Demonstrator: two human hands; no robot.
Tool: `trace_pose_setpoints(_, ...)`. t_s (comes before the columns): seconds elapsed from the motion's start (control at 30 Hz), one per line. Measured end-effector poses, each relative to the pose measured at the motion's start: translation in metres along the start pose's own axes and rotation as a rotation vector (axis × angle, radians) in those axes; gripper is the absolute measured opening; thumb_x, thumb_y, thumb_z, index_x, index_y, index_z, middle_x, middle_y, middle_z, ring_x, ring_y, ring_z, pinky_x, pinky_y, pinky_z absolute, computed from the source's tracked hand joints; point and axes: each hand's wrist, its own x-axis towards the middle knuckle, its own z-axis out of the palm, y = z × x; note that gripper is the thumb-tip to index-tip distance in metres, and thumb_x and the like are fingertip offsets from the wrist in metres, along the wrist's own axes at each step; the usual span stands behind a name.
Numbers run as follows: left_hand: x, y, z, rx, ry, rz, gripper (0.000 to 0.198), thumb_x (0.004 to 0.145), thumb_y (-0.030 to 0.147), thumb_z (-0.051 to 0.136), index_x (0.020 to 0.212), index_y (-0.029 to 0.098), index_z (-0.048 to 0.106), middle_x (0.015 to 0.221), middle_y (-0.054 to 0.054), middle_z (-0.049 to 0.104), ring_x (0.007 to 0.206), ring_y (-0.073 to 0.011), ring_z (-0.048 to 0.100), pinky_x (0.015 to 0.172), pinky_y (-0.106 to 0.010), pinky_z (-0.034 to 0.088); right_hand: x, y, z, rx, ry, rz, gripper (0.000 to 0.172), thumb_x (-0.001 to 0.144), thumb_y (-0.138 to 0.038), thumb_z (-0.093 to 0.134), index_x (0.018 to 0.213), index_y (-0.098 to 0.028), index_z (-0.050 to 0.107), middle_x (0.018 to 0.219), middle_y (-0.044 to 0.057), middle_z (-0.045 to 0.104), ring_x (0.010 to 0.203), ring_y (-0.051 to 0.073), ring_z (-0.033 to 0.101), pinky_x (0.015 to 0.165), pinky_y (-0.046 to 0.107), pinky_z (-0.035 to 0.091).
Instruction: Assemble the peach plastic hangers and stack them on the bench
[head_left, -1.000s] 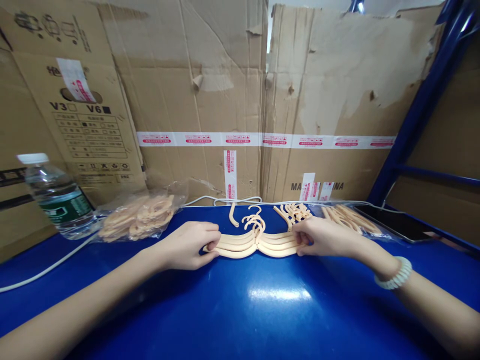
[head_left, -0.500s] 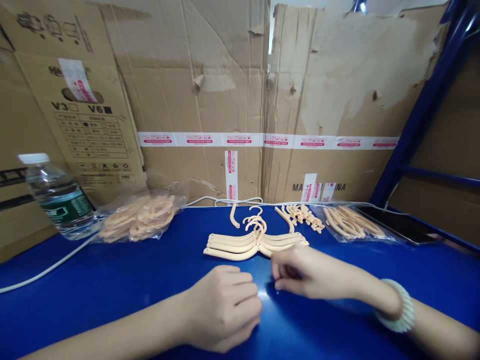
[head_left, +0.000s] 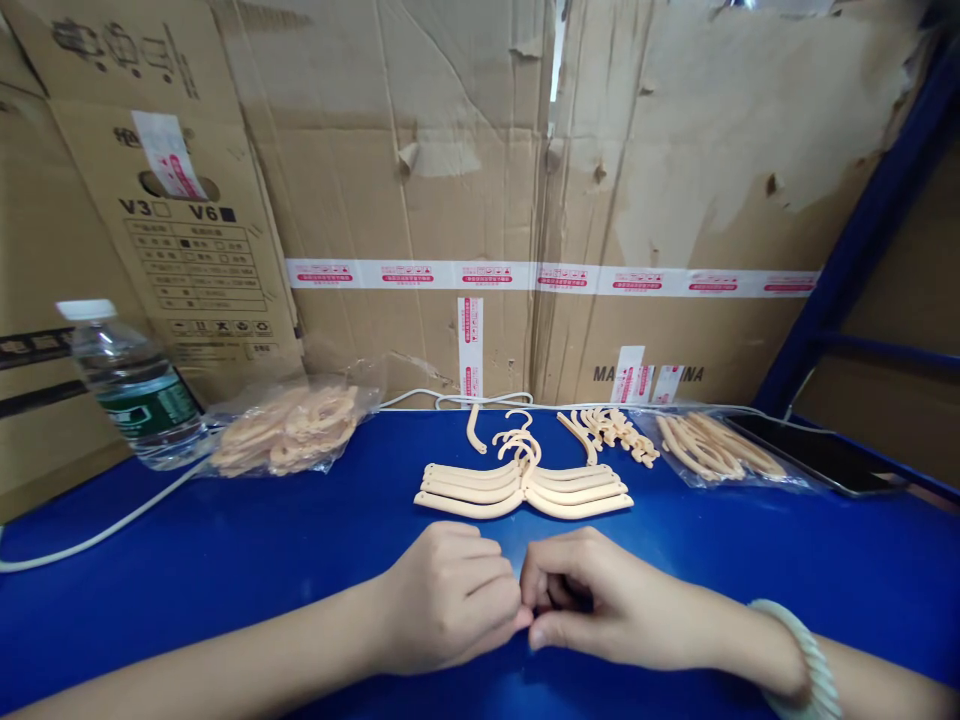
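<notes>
My left hand is closed in a fist on the blue tabletop, knuckles up, its palm side hidden. My right hand is curled beside it, with nothing visible in the gap between thumb and fingers. Its fingertips touch or nearly touch the left hand's fingers. Just beyond both hands lies a neat overlapping row of several cream folding clothes hangers, hooks pointing away from me. Behind the row are a loose curved hanger arm, another curved arm and a heap of loose hooks.
At left, a water bottle stands near a clear bag of cream parts. To the right lie a bag of curved arms and a dark phone or tablet. A white cable crosses the table; cardboard walls the back.
My right hand has drawn back from the front hanger toward me and slightly left, coming against my left hand. The left fist has stayed nearly still. The view has shifted slightly.
</notes>
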Motion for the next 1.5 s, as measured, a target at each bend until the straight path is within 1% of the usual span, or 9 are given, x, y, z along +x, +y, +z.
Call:
trace_pose_setpoints(0.17, 0.002, 0.003, -0.001, 0.066, 0.009, 0.086, 0.041, 0.097, 0.018, 0.043, 0.056, 0.018, 0.049, 0.051, 0.002, 0.044, 0.048, -0.0147, 0.032, 0.044, -0.032, 0.019, 0.002, -0.006, -0.001, -0.059, -0.012, -0.096, 0.016, 0.083, -0.028, 0.071, 0.079, -0.017, 0.060, 0.069, -0.005, 0.050, 0.060, 0.009, 0.041, 0.057, 0.019, 0.034)
trace_pose_setpoints(0.4, 0.003, 0.006, -0.004, 0.137, 0.028, 0.081, 0.037, 0.092, 0.022, 0.053, 0.056, 0.018, 0.049, 0.050, 0.003, 0.043, 0.047, -0.0140, 0.033, 0.045, -0.032, 0.019, 0.001, -0.005, 0.000, -0.139, -0.081, -0.116, 0.017, 0.084, -0.019, 0.070, 0.076, -0.019, 0.055, 0.073, -0.004, 0.051, 0.069, 0.011, 0.049, 0.065, 0.020, 0.037)
trace_pose_setpoints(0.53, 0.002, 0.008, -0.005, 0.162, 0.024, 0.101, 0.035, 0.088, 0.026, 0.063, 0.056, 0.018, 0.049, 0.050, 0.004, 0.044, 0.046, -0.0123, 0.034, 0.046, -0.032, 0.019, 0.001, -0.004, 0.002, -0.150, -0.087, -0.113, 0.021, 0.083, -0.021, 0.071, 0.074, -0.019, 0.053, 0.074, -0.004, 0.055, 0.071, 0.011, 0.052, 0.066, 0.019, 0.038)
trace_pose_setpoints(0.73, 0.004, 0.009, -0.004, 0.149, 0.054, 0.114, 0.041, 0.092, 0.025, 0.056, 0.053, 0.018, 0.048, 0.048, 0.003, 0.041, 0.045, -0.0131, 0.031, 0.045, -0.032, 0.019, 0.002, -0.005, 0.004, -0.115, -0.087, -0.118, 0.020, 0.082, -0.020, 0.072, 0.071, -0.018, 0.056, 0.073, -0.003, 0.058, 0.072, 0.011, 0.055, 0.067, 0.019, 0.040)
trace_pose_setpoints(0.93, 0.002, 0.008, -0.005, 0.157, 0.031, 0.118, 0.043, 0.091, 0.028, 0.059, 0.051, 0.018, 0.046, 0.048, 0.004, 0.039, 0.045, -0.0125, 0.031, 0.045, -0.032, 0.020, 0.002, -0.003, 0.006, -0.130, -0.114, -0.103, 0.018, 0.084, -0.021, 0.071, 0.072, -0.017, 0.059, 0.076, -0.001, 0.062, 0.076, 0.013, 0.059, 0.069, 0.021, 0.042)
trace_pose_setpoints(1.07, 0.002, 0.008, -0.006, 0.144, 0.029, 0.115, 0.042, 0.091, 0.023, 0.056, 0.050, 0.018, 0.046, 0.048, 0.003, 0.039, 0.045, -0.0128, 0.031, 0.045, -0.032, 0.020, 0.000, -0.004, 0.007, -0.124, -0.074, -0.075, 0.019, 0.083, -0.024, 0.073, 0.074, -0.018, 0.056, 0.074, -0.003, 0.060, 0.073, 0.012, 0.056, 0.068, 0.019, 0.041)
trace_pose_setpoints(1.2, 0.003, 0.009, -0.006, 0.170, 0.040, 0.143, 0.041, 0.087, 0.021, 0.061, 0.050, 0.018, 0.045, 0.048, 0.004, 0.038, 0.045, -0.0128, 0.030, 0.045, -0.032, 0.019, -0.001, -0.004, 0.007, -0.142, -0.027, -0.040, 0.022, 0.079, -0.027, 0.076, 0.077, -0.020, 0.056, 0.073, -0.005, 0.057, 0.069, 0.012, 0.052, 0.065, 0.019, 0.038)
trace_pose_setpoints(1.37, 0.004, 0.011, -0.006, 0.167, 0.054, 0.148, 0.039, 0.084, 0.018, 0.061, 0.049, 0.018, 0.046, 0.046, 0.004, 0.036, 0.044, -0.0128, 0.028, 0.044, -0.032, 0.018, 0.001, -0.003, 0.006, -0.128, -0.077, -0.103, 0.017, 0.084, -0.026, 0.071, 0.076, -0.019, 0.059, 0.077, -0.002, 0.061, 0.075, 0.013, 0.058, 0.069, 0.020, 0.041)
trace_pose_setpoints(1.5, 0.004, 0.010, -0.005, 0.159, 0.042, 0.143, 0.043, 0.088, 0.021, 0.058, 0.048, 0.018, 0.045, 0.046, 0.003, 0.036, 0.044, -0.0133, 0.028, 0.043, -0.032, 0.019, 0.002, -0.004, 0.006, -0.156, -0.112, -0.119, 0.018, 0.086, -0.023, 0.069, 0.074, -0.018, 0.057, 0.078, -0.001, 0.062, 0.076, 0.013, 0.060, 0.069, 0.020, 0.042)
